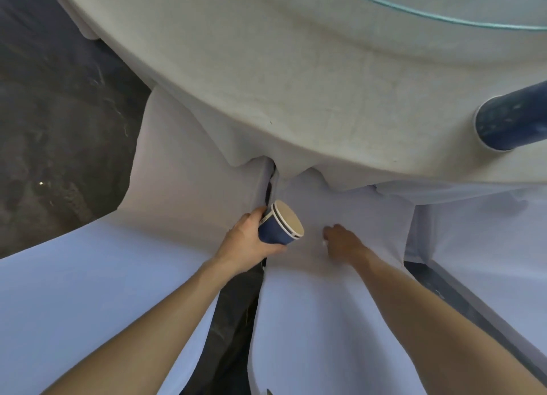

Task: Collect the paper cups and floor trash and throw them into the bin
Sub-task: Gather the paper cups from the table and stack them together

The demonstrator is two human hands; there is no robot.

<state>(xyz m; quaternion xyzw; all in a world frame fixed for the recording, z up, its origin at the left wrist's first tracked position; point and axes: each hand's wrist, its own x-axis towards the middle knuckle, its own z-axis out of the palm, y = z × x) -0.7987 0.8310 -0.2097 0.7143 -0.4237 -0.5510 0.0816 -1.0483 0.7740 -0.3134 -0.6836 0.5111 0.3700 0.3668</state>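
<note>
**Cups stacked in one hand, another near the tabletop rim**

Left hand (247, 240) clenches a stack of blue paper cups (281, 227), tilted, bases outward; loose nesting could let one slide off. Right hand (340, 240) rests fingers-down on a white chair cover (340, 291), gripping nothing I can make out. Another blue cup (509, 122) lies on the tabletop (296, 84), right of the stack, near the rim. Draped cloth crowds the stack; dark floor (59, 113) lies left. No bin visible.

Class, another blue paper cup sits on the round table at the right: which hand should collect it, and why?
Right hand: it holds no cup and is on the same side as the blue paper cup on the table. Left hand already grips stacked blue paper cups.
</note>
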